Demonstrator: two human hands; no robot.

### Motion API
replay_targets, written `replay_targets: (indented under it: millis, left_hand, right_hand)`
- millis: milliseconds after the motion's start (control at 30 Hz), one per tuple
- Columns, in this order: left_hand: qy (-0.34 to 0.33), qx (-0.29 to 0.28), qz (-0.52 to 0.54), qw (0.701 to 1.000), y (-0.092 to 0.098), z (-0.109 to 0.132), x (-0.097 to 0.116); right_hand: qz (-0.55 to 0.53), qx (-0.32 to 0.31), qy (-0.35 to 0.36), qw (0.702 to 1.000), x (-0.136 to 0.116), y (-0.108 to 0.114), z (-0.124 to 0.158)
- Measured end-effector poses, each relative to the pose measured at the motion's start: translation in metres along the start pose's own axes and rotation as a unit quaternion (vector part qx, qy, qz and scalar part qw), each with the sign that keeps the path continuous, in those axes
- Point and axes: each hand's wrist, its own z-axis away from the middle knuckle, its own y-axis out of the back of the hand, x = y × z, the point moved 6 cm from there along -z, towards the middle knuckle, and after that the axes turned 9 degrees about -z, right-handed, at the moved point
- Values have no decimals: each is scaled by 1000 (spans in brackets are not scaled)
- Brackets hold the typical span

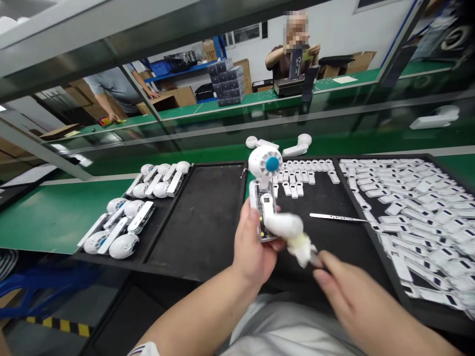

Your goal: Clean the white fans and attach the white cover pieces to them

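Note:
My left hand (256, 244) is shut around a white handheld device (262, 198) with a round head, a blue centre and a clear body showing a circuit board. A curved white part (284, 225) sits against the device, and a blurred white piece (302, 249) juts from it towards my right hand (345, 291). Motion blur hides what those fingers touch. Steel tweezers (336, 217) lie on the black mat (326, 242) just beyond my hands. Several small white parts (297, 178) stand in rows beyond the device.
Many flat white parts (419, 217) cover the black tray at right. Several assembled white units (133, 212) lie on the left tray. Two white pieces (297, 146) rest on the green bench. A shelf rail (111, 44) crosses overhead; two co-workers (293, 54) stand beyond it.

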Motion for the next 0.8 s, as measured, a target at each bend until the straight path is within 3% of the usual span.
replay_targets:
  millis: [100, 200, 267, 400, 500, 567, 700, 800]
  left_hand:
    - [0, 38, -30, 999, 10, -3, -1]
    - [3, 21, -58, 998, 19, -10, 0]
    - [7, 43, -72, 996, 29, -24, 4]
    - [25, 95, -95, 991, 46, -79, 24]
    - [22, 97, -91, 991, 47, -122, 47]
    - [11, 87, -85, 992, 44, -132, 60]
    - [-22, 42, -81, 996, 32, -105, 66]
    - [-29, 16, -75, 997, 19, -69, 57]
  right_hand:
    - [125, -56, 3, 991, 14, -7, 8]
    - [203, -72, -19, 976, 41, 8, 12]
    - [249, -72, -64, 964, 61, 21, 8]
    - [318, -82, -134, 935, 72, 30, -19]
    - [344, -107, -144, 922, 63, 21, -40]
    - [367, -116, -134, 913, 61, 13, -48]
    - [364, -132, -50, 921, 68, 3, -45]
    - [319, -41, 34, 946, 55, 22, -37]
